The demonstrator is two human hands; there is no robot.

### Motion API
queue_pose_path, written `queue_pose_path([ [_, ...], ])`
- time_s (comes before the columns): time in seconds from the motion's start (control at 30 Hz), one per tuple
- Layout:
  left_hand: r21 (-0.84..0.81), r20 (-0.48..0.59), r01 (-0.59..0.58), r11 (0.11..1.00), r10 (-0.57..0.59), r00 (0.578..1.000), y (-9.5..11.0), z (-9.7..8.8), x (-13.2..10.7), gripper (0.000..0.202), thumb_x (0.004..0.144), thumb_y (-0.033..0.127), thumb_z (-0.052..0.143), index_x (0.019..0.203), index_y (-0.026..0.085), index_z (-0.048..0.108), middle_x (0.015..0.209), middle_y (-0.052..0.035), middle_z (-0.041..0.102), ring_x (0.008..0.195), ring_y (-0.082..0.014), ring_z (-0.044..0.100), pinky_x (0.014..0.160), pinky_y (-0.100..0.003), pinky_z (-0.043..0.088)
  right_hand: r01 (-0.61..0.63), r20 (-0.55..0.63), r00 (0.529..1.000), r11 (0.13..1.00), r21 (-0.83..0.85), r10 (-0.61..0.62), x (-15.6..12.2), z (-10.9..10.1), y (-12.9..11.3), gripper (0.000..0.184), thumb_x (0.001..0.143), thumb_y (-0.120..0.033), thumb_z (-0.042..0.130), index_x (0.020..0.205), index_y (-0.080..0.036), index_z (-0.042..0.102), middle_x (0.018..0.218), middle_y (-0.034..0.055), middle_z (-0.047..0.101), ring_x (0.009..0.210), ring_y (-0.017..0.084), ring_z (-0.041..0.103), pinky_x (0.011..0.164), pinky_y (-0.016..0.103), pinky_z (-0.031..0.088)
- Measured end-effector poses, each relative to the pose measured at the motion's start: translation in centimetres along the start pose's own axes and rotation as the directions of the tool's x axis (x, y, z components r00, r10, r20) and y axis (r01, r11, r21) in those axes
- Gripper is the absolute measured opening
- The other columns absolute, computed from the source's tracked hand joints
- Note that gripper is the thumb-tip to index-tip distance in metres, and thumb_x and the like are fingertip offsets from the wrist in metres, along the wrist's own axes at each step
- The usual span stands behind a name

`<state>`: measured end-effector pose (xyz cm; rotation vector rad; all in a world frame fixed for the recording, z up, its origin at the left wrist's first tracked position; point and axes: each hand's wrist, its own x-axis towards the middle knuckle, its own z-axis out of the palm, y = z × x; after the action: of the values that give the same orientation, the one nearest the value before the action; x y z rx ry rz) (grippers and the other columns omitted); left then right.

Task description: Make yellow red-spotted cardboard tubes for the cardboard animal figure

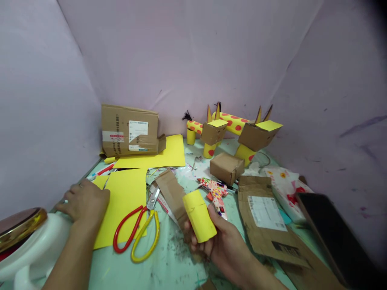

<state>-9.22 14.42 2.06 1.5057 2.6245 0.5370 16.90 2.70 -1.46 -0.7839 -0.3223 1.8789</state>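
Observation:
My right hand is closed around a yellow paper-covered tube, held upright-tilted above the table. My left hand rests knuckles up on the table's left edge, fingers curled, touching the corner of a yellow paper sheet; nothing shows in it. Scissors with one red and one yellow handle lie on that sheet between my hands. A torn brown cardboard strip lies just behind the tube.
At the back stand yellow red-spotted tube animals with cardboard heads, a small cardboard box and a flattened carton. Flat cardboard with a label and a dark phone lie right. A white and gold object sits left.

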Motion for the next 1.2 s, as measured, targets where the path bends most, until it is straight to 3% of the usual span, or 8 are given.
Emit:
queue_pose_path([
  [0.1, -0.207, -0.069, -0.11, 0.972, 0.098, 0.993, 2.3, -0.9, -2.7, 0.053, 0.088, 0.039, 0.031, 0.129, 0.006, 0.034, 0.135, -0.0263, 0.036, 0.126, -0.043, 0.032, 0.095, -0.057, 0.029, -0.054, 0.007, 0.999, 0.998, 0.032, 0.054, 0.0, -0.1, 0.0, 0.046, 0.081, -0.052, 0.054, 0.09, -0.009, 0.066, 0.074, 0.0096, 0.069, 0.051, 0.011, 0.057, 0.051, 0.021, 0.046],
  [0.2, -0.511, 0.119, -0.241, 0.825, 0.346, 0.931, 4.4, -0.5, -6.6, 0.042, 0.088, 0.047, 0.033, 0.116, 0.02, 0.049, 0.111, -0.0067, 0.061, 0.097, -0.0221, 0.061, 0.078, -0.031, 0.05, -0.059, -0.019, 0.998, 0.998, -0.032, 0.058, 0.1, -0.3, 0.2, 0.044, 0.083, -0.049, 0.053, 0.089, -0.008, 0.066, 0.07, 0.008, 0.066, 0.049, 0.011, 0.057, 0.044, 0.019, 0.046],
  [0.3, -0.924, 0.321, 0.038, 0.381, 0.714, 0.622, 5.1, 0.6, -9.8, 0.05, 0.078, 0.047, 0.056, 0.12, 0.021, 0.047, 0.12, -0.0089, 0.056, 0.101, -0.0239, 0.059, 0.079, -0.031, 0.05, -0.015, -0.035, 0.999, 0.99, -0.139, 0.01, 0.0, -0.3, 0.4, 0.042, 0.082, -0.05, 0.054, 0.087, -0.01, 0.065, 0.062, 0.0033, 0.061, 0.044, 0.009, 0.053, 0.036, 0.017, 0.043],
  [0.37, -0.925, 0.379, 0.143, 0.353, 0.823, 0.423, 5.0, 1.0, -10.8, 0.059, 0.07, 0.038, 0.07, 0.122, 0.023, 0.049, 0.124, -0.0083, 0.055, 0.11, -0.0252, 0.054, 0.088, -0.032, 0.046, 0.042, -0.007, 0.999, 0.971, -0.237, -0.044, -0.1, -0.2, 0.4, 0.042, 0.081, -0.051, 0.055, 0.083, -0.01, 0.065, 0.058, 0.0012, 0.057, 0.042, 0.008, 0.05, 0.033, 0.015, 0.04],
  [0.43, -0.902, 0.43, 0.136, 0.409, 0.836, 0.34, 4.7, 1.1, -11.0, 0.053, 0.065, 0.03, 0.075, 0.114, 0.022, 0.057, 0.115, -0.007, 0.06, 0.107, -0.0249, 0.055, 0.089, -0.032, 0.044, 0.075, 0.026, 0.997, 0.948, -0.31, -0.07, -0.3, -0.1, 0.4, 0.043, 0.079, -0.052, 0.058, 0.079, -0.01, 0.064, 0.057, 0.0005, 0.055, 0.043, 0.008, 0.05, 0.032, 0.013, 0.04],
  [0.63, -0.943, 0.319, 0.05, 0.328, 0.855, 0.41, 4.3, 1.0, -10.4, 0.018, 0.068, 0.019, 0.072, 0.085, 0.021, 0.067, 0.104, -0.0046, 0.065, 0.103, -0.0219, 0.057, 0.087, -0.028, 0.044, -0.012, 0.086, 0.996, 0.972, -0.237, 0.033, -0.6, -0.2, -0.4, 0.051, 0.064, -0.047, 0.075, 0.1, -0.014, 0.058, 0.081, 0.0035, 0.06, 0.063, 0.013, 0.061, 0.049, 0.023, 0.054],
  [0.9, -0.927, 0.326, 0.005, 0.375, 0.8, 0.504, 4.3, 1.7, -10.7, 0.048, 0.08, 0.048, 0.056, 0.121, 0.024, 0.052, 0.128, -0.007, 0.054, 0.122, -0.0265, 0.043, 0.094, -0.031, 0.039, 0.203, 0.095, 0.979, 0.834, -0.514, -0.18, -0.4, -1.2, -0.7, 0.05, 0.07, -0.042, 0.072, 0.11, -0.018, 0.054, 0.082, 0.0023, 0.063, 0.063, 0.013, 0.057, 0.054, 0.023, 0.043],
  [1.2, -0.795, 0.437, -0.106, 0.597, 0.686, 0.582, 4.7, 1.5, -12.8, 0.044, 0.086, 0.055, 0.035, 0.11, 0.022, 0.05, 0.078, -0.0017, 0.06, 0.062, -0.0181, 0.052, 0.057, -0.027, 0.04, 0.344, 0.181, 0.935, 0.656, -0.672, -0.306, -1.0, -1.1, -0.2, 0.044, 0.081, -0.039, 0.061, 0.121, -0.024, 0.052, 0.114, 0.0061, 0.06, 0.1, 0.024, 0.056, 0.084, 0.034, 0.043],
])
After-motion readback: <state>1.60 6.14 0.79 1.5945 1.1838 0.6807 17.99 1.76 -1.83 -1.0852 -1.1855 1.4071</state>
